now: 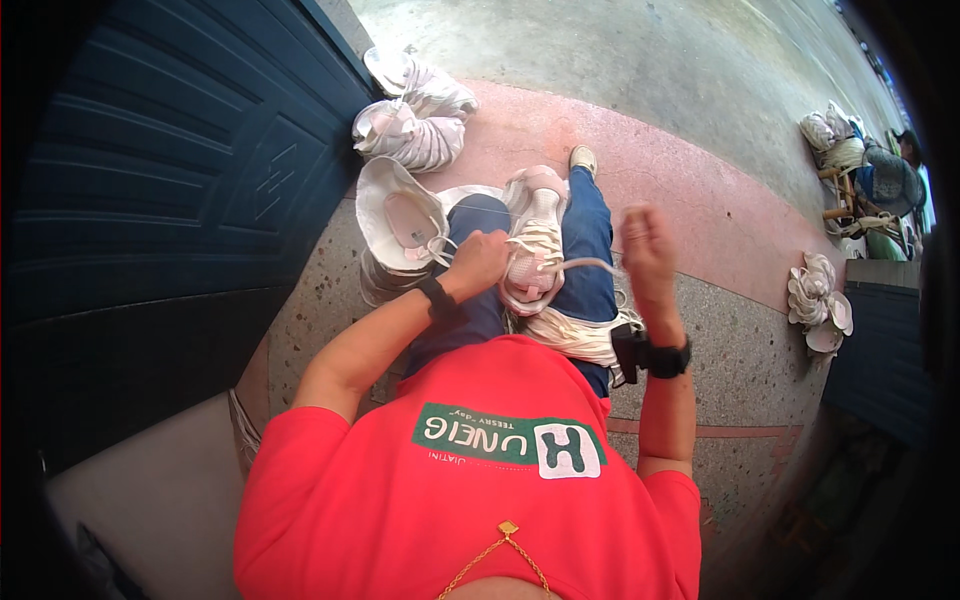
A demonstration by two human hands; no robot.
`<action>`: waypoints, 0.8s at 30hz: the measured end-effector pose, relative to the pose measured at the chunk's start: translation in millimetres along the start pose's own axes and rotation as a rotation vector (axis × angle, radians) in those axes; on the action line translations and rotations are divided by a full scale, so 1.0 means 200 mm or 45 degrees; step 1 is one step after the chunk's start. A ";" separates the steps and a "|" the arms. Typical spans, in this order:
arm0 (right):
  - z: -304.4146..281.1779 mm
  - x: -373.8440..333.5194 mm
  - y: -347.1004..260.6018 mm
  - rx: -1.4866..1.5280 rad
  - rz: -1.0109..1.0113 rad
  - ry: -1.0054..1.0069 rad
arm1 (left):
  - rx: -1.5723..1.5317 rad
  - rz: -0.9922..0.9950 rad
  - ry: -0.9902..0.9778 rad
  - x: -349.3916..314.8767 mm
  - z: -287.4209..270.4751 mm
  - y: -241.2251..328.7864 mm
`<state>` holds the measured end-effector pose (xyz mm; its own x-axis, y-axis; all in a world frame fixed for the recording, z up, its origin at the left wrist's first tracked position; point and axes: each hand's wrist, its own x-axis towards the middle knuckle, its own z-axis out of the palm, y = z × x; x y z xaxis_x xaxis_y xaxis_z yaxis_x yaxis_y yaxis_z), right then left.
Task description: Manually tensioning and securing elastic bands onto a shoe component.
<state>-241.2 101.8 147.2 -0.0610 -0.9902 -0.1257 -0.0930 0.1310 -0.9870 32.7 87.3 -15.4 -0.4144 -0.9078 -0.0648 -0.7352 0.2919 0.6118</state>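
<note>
A pink and white shoe upper lies on my lap between my thighs, its white laces partly threaded across the front. My left hand is closed at the shoe's left edge, on a white shoelace mostly hidden by the fingers. Raised off to the right, my right hand is slightly blurred, its fingers closed. A pale shoelace runs slack from the shoe to it. Just left of my left hand stands a stack of white shoe uppers with a pinkish inside and a loose lace. A bundle of white laces rests across my right thigh.
Piles of nested white shoe uppers sit by the dark blue door at the left. More uppers lie at the right. Farther right, a person is near a heaped stool. The floor is pink and grey.
</note>
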 end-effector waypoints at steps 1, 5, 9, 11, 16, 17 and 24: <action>0.08 0.01 0.14 -0.108 0.117 -0.153 | 0.008 -0.003 0.000 -0.01 0.00 -0.01; 0.35 -0.04 0.61 -0.560 0.039 -0.409 | -0.034 -0.096 -0.053 -0.01 -0.08 0.08; 0.54 -0.05 0.69 -1.058 -0.186 -0.289 | 0.023 -0.086 -0.043 -0.03 -0.06 0.04; 0.58 -0.03 0.71 -1.233 -0.210 -0.277 | 0.042 -0.087 -0.033 -0.03 -0.06 0.06; 0.56 0.02 0.62 -1.285 -0.206 -0.452 | -0.118 -0.143 0.150 -0.02 -0.06 0.09; 0.52 0.03 0.57 -1.277 -0.126 -0.535 | -0.166 -0.144 0.228 0.00 -0.07 0.10; -0.16 0.02 -0.20 0.752 -0.145 -0.568 | -0.162 -0.029 0.214 0.04 -0.10 0.08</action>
<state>-270.0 94.0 189.7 0.3375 -0.9383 0.0759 0.4822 0.1031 -0.8700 28.6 78.6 10.6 -0.2951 -0.9544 0.0460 -0.6651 0.2397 0.7072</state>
